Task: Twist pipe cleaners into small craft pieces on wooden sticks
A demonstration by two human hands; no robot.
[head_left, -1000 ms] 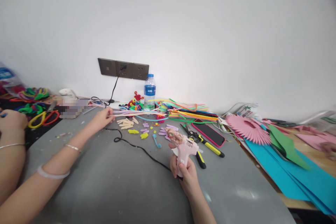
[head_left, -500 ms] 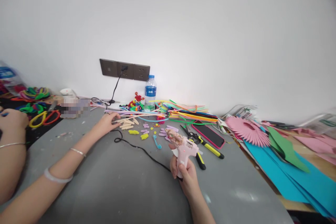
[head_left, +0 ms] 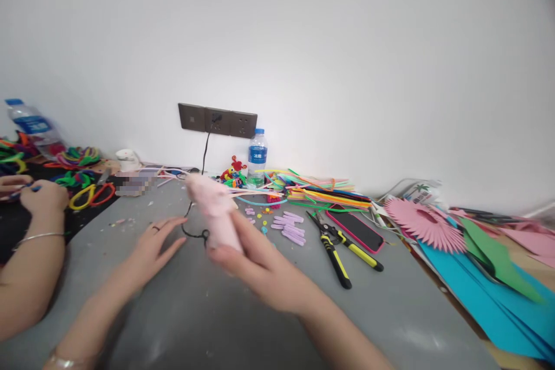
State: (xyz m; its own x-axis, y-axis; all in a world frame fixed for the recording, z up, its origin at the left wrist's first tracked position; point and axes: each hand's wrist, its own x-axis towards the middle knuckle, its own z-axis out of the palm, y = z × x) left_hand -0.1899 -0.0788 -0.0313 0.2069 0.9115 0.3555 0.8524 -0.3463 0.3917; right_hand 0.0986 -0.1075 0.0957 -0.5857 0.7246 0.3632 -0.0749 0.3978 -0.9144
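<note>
My right hand is wrapped round the handle of a pink hot glue gun, blurred by motion, raised above the grey table with its nozzle up and to the left. My left hand is held low over the table left of the gun, fingers stretched out, nothing seen in it. Its fingertips are close to the gun's black cord. Short lilac pipe-cleaner pieces lie right of the gun. Behind my right hand, small yellow and blue bits are partly hidden.
Yellow-black pliers and a pink-cased phone lie to the right, beside coloured paper. A bundle of pipe cleaners and a water bottle are at the back. Another person's arm is at the left, near scissors.
My right hand has brought the glue gun left and up, turning it. My left hand has drawn back from the beige pieces towards me. The view has shifted slightly left.
</note>
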